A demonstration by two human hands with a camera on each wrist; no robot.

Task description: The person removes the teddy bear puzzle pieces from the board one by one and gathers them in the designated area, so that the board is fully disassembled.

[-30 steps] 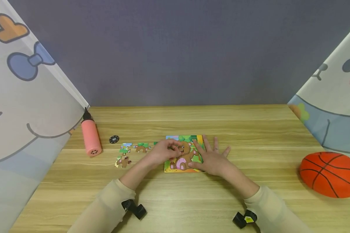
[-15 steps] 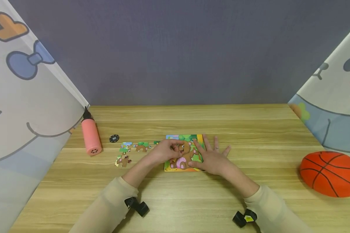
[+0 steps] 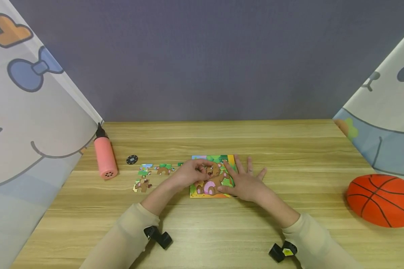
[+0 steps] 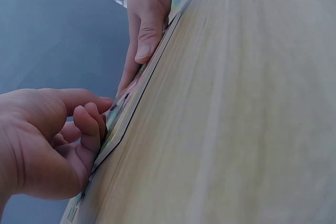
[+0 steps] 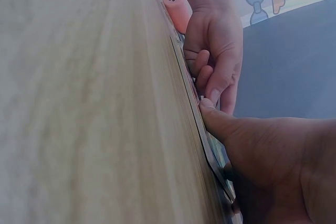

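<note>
A colourful bear puzzle board (image 3: 211, 188) lies flat at the middle of the wooden table (image 3: 202, 224). My left hand (image 3: 201, 169) rests on the board's left part with its fingers curled; thumb and fingers pinch a small puzzle piece (image 4: 112, 112) against the board. In the left wrist view the left hand (image 4: 97, 116) sits at the board's edge (image 4: 131, 114). My right hand (image 3: 244, 175) lies flat on the board's right edge, fingers spread. Seen from the right wrist, its thumb (image 5: 220, 121) presses the board near the left hand (image 5: 215, 51).
Three loose puzzle pieces (image 3: 144, 170) (image 3: 164, 170) (image 3: 142, 185) lie left of the board. Farther left lie a black disc (image 3: 131, 160) and a pink hand pump (image 3: 104, 157). A flattened orange basketball (image 3: 382, 201) sits at the right. Cartoon-printed screens (image 3: 27, 123) flank both sides.
The left hand's fingers have shifted slightly over the board's left part. The right hand has stayed flat in place.
</note>
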